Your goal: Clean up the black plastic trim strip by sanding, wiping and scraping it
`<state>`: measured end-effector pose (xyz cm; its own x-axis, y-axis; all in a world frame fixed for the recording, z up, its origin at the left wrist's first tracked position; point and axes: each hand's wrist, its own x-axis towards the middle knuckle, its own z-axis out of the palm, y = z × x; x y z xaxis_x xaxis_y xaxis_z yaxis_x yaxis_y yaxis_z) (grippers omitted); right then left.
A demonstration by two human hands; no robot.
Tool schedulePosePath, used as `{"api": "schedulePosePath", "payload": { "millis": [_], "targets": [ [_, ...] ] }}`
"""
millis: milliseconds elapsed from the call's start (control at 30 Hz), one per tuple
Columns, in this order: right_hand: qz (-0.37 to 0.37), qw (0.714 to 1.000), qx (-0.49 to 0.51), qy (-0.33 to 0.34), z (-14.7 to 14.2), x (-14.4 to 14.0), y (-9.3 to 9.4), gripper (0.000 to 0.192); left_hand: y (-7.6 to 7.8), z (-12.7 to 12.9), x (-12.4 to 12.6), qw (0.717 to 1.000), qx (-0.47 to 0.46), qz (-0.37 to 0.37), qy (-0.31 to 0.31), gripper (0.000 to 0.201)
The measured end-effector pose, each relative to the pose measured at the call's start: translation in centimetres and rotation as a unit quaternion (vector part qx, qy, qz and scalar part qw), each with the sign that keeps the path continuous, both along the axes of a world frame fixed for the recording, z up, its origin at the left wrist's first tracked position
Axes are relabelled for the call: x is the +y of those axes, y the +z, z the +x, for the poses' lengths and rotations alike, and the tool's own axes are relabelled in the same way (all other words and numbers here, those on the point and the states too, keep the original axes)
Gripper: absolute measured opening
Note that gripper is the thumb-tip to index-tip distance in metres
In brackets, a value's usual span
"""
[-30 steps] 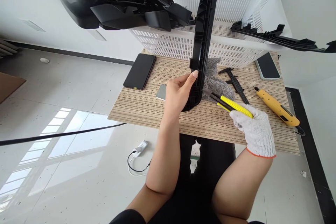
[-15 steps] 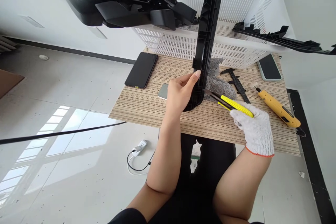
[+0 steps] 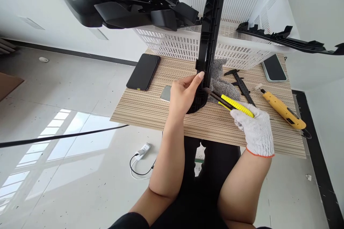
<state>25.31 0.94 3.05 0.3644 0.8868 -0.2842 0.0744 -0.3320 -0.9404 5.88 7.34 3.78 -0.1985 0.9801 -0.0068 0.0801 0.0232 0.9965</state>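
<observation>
I think I'm mid-job on the black strip.
My left hand pinches it over the bench, before the white basket. My right hand grips the yellow knife, tip at the strip's edge. Can't tell how much is left.

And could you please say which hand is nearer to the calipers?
Right: the right hand is by the near end of the calipers; the left hand is farther off, to their left.
</observation>
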Motion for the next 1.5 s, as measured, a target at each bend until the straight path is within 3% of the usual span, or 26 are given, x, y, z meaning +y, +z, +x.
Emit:
{"api": "schedulePosePath", "payload": {
  "millis": [100, 233, 333, 667, 800, 933, 1067, 1167, 1300, 1400, 1500],
  "targets": [
    [0.03, 0.999, 0.018, -0.042, -0.3, 0.1, 0.0, 0.034, 0.0, 0.0, 0.0, 1.0, -0.01, 0.001, -0.004, 0.042],
    [0.016, 0.999, 0.018, -0.021, -0.5, 0.2, 0.0, 0.035, -0.1, 0.1, 0.0, 1.0, -0.019, 0.004, -0.01, 0.042],
    [0.04, 0.997, 0.03, -0.052, -0.6, 0.2, 0.0, 0.032, -0.1, 0.1, 0.0, 1.0, -0.016, -0.001, -0.011, 0.043],
    [0.024, 0.998, 0.039, -0.047, -0.9, 0.2, 0.2, 0.031, 0.0, 0.3, 0.0, 1.0, -0.01, -0.002, -0.005, 0.04],
    [0.052, 0.993, 0.038, -0.1, -0.9, 0.2, 0.2, 0.028, -0.1, 0.2, 0.0, 1.0, 0.0, -0.004, -0.003, 0.041],
    [0.017, 0.999, 0.03, -0.028, -1.0, 0.2, 0.2, 0.032, -0.1, 0.2, 0.0, 1.0, 0.004, -0.004, -0.002, 0.042],
    [0.04, 0.996, 0.05, -0.059, -1.2, 0.3, 0.2, 0.029, -0.1, 0.1, 0.0, 1.0, 0.002, 0.003, -0.01, 0.043],
    [0.013, 0.998, 0.05, -0.022, -1.3, 0.3, 0.2, 0.032, -0.1, 0.2, 0.0, 1.0, 0.001, 0.008, -0.009, 0.042],
    [0.034, 0.997, 0.049, -0.046, -1.1, 0.1, 0.1, 0.029, -0.1, 0.2, 0.0, 1.0, 0.0, 0.003, -0.009, 0.042],
    [0.014, 0.999, 0.044, -0.013, -0.9, 0.1, 0.1, 0.033, -0.1, 0.2, 0.0, 1.0, 0.004, 0.007, -0.008, 0.042],
    [0.036, 0.998, 0.035, -0.043, -0.8, 0.1, 0.1, 0.033, -0.1, 0.2, 0.1, 1.0, 0.003, 0.012, -0.008, 0.041]
  ]
}}
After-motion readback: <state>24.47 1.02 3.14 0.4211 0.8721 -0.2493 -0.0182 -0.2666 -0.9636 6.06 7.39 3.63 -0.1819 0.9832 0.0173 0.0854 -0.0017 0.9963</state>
